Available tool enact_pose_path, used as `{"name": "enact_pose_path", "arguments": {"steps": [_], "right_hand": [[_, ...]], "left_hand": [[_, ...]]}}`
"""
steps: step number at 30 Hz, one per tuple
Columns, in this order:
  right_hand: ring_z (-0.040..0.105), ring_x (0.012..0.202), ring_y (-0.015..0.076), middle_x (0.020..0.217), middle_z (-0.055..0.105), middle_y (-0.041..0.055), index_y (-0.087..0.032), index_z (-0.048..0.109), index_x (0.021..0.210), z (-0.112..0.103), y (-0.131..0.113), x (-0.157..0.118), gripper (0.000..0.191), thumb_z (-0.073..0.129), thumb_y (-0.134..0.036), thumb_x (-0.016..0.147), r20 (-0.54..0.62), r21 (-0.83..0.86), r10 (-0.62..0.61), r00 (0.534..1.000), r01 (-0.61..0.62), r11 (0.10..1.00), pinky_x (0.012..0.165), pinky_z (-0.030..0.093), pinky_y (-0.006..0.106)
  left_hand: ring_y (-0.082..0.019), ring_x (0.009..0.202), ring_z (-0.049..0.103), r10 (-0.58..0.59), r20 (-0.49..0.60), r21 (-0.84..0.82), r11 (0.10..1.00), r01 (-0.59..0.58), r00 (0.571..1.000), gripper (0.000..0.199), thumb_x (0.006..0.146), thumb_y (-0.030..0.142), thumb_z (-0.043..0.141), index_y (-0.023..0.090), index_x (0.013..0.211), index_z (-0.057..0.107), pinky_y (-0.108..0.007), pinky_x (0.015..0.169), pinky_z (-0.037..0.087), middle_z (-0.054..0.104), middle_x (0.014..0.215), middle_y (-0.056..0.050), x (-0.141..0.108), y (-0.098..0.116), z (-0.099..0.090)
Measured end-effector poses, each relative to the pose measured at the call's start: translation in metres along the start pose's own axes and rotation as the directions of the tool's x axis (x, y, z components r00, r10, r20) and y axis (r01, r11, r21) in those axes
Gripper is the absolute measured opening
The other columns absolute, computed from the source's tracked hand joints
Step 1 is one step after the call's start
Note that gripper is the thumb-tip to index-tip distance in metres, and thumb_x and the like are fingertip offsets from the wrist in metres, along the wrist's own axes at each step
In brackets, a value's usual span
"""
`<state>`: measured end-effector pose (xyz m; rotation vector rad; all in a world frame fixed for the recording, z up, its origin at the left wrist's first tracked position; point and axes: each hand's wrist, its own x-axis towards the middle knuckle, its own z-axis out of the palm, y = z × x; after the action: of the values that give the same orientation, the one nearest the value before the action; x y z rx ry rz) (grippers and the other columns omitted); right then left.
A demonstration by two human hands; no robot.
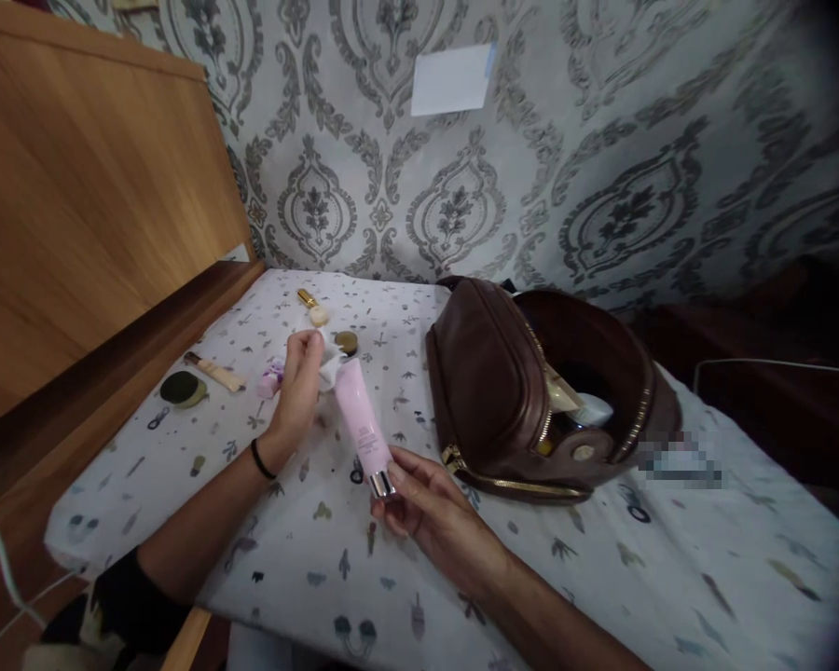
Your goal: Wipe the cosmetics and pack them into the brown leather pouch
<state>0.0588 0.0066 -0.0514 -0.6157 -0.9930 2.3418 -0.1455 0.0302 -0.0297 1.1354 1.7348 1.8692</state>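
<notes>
My right hand [419, 508] grips a pink cosmetic tube [361, 421] by its silver cap end, the tube pointing up and away from me. At the tube's far end my left hand [297, 387] pinches a white tissue [330, 362] against it. A black band circles my left wrist. Both hands hover over a white patterned sheet [601, 578].
An open brown zip bag [503, 382] with items inside lies right of the hands. On the sheet behind my left hand lie a gold-capped bottle [311, 307], a round dark lid [346, 342], a brush [213, 371], a dark compact [183, 389] and a small pink item [270, 381]. A wooden headboard [76, 186] stands to the left.
</notes>
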Motion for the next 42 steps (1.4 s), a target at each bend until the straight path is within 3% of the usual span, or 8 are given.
{"name": "enact_pose_path", "arguments": {"steps": [7, 12, 19, 24, 27, 34, 38, 42], "right_hand": [[0.059, 0.061, 0.0074, 0.077, 0.063, 0.0008, -0.015, 0.076, 0.094, 0.004, -0.006, -0.002, 0.041, 0.09, -0.046, 0.07, -0.008, 0.057, -0.033, 0.999, 0.034, 0.998, 0.046, 0.032, 0.016], [0.061, 0.062, 0.0087, 0.077, 0.066, 0.0019, -0.014, 0.075, 0.088, 0.002, -0.008, -0.001, 0.04, 0.091, -0.046, 0.069, -0.066, 0.133, -0.057, 0.996, 0.065, 0.989, 0.045, 0.032, 0.016], [0.054, 0.059, 0.0061, 0.07, 0.061, -0.0025, -0.016, 0.073, 0.08, -0.001, -0.008, 0.004, 0.033, 0.093, -0.039, 0.067, -0.1, 0.221, -0.153, 0.983, 0.172, 0.96, 0.047, 0.036, 0.015], [0.057, 0.061, 0.0073, 0.072, 0.063, -0.0014, -0.017, 0.073, 0.082, 0.001, -0.01, 0.001, 0.029, 0.09, -0.039, 0.072, -0.066, 0.21, -0.169, 0.983, 0.179, 0.961, 0.046, 0.036, 0.015], [0.06, 0.063, 0.0087, 0.075, 0.065, 0.0003, -0.016, 0.074, 0.086, 0.003, -0.012, -0.002, 0.034, 0.091, -0.04, 0.07, -0.055, 0.2, -0.102, 0.993, 0.111, 0.973, 0.045, 0.034, 0.015], [0.063, 0.063, 0.0089, 0.083, 0.069, 0.0035, -0.014, 0.074, 0.093, 0.007, -0.01, -0.008, 0.038, 0.092, -0.039, 0.07, 0.078, 0.221, 0.058, 0.995, -0.074, 0.973, 0.045, 0.033, 0.015], [0.063, 0.063, 0.0084, 0.083, 0.07, 0.0037, -0.013, 0.072, 0.087, 0.008, -0.01, -0.008, 0.037, 0.092, -0.038, 0.069, 0.115, 0.238, 0.132, 0.984, -0.157, 0.959, 0.047, 0.034, 0.015], [0.065, 0.062, 0.0098, 0.084, 0.07, 0.0049, -0.012, 0.072, 0.088, 0.006, -0.006, -0.007, 0.039, 0.09, -0.043, 0.071, 0.114, 0.19, 0.151, 0.982, -0.171, 0.967, 0.049, 0.036, 0.016]], "left_hand": [[-0.026, 0.135, 0.047, 0.399, 0.444, 0.201, 0.828, -0.524, 0.802, 0.033, 0.101, 0.033, 0.045, 0.019, 0.129, 0.055, -0.046, 0.116, 0.035, 0.056, 0.138, -0.014, -0.026, 0.0, 0.007], [-0.027, 0.145, 0.042, 0.444, 0.534, 0.152, 0.787, -0.598, 0.72, 0.034, 0.103, 0.027, 0.043, 0.019, 0.133, 0.058, -0.05, 0.12, 0.032, 0.057, 0.144, -0.015, -0.038, -0.004, 0.013], [-0.026, 0.137, 0.052, 0.595, 0.625, -0.071, 0.688, -0.722, 0.505, 0.036, 0.101, 0.018, 0.044, 0.02, 0.132, 0.06, -0.047, 0.114, 0.045, 0.069, 0.127, -0.012, -0.063, 0.011, 0.015], [-0.026, 0.137, 0.052, 0.629, 0.63, -0.083, 0.638, -0.765, 0.456, 0.037, 0.101, 0.02, 0.044, 0.02, 0.135, 0.057, -0.047, 0.114, 0.045, 0.067, 0.131, -0.013, -0.056, 0.01, 0.013], [-0.027, 0.138, 0.05, 0.596, 0.617, 0.002, 0.652, -0.759, 0.514, 0.034, 0.102, 0.025, 0.044, 0.019, 0.132, 0.059, -0.048, 0.114, 0.042, 0.062, 0.138, -0.015, -0.044, 0.006, 0.01], [-0.025, 0.132, 0.054, 0.303, 0.345, 0.125, 0.923, -0.364, 0.888, 0.03, 0.099, 0.035, 0.051, 0.021, 0.121, 0.065, -0.042, 0.113, 0.04, 0.061, 0.137, -0.011, -0.018, 0.008, 0.004], [-0.022, 0.102, 0.065, 0.068, 0.288, 0.039, 0.996, -0.083, 0.955, 0.023, 0.091, 0.038, 0.06, 0.02, 0.103, 0.07, -0.032, 0.092, 0.048, 0.073, 0.106, -0.004, -0.011, 0.01, 0.004], [-0.018, 0.074, 0.061, 0.031, 0.208, 0.023, 0.999, -0.037, 0.978, 0.018, 0.085, 0.037, 0.063, 0.02, 0.079, 0.065, -0.027, 0.071, 0.047, 0.068, 0.075, 0.0, -0.007, 0.009, 0.004]]}}
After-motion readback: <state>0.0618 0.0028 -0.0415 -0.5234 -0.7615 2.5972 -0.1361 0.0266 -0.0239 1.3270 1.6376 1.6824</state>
